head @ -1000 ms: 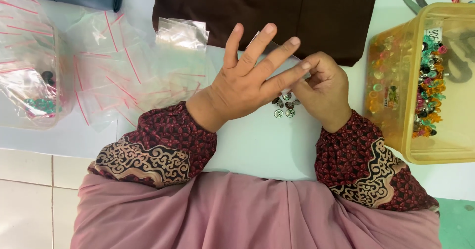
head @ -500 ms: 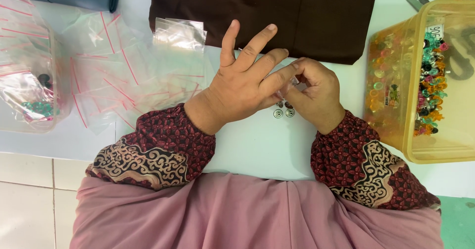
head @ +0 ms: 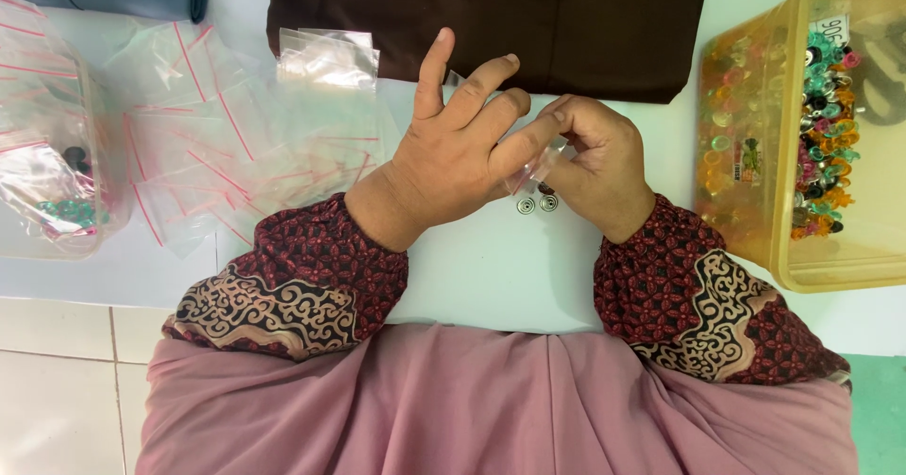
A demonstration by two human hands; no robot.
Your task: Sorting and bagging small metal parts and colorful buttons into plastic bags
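My left hand (head: pixel 453 159) lies palm down over the white table (head: pixel 491 267), its upper fingers spread and lifted, while its thumb and forefinger meet my right hand (head: pixel 599 168) to pinch a small clear bag (head: pixel 530 168) between them. My right hand is curled, its fingertips closed on the same bag. Two small round metal snaps (head: pixel 536 205) rest on the table just below the bag, with the yellow plastic bin (head: pixel 746 145) of coloured beads well to its right.
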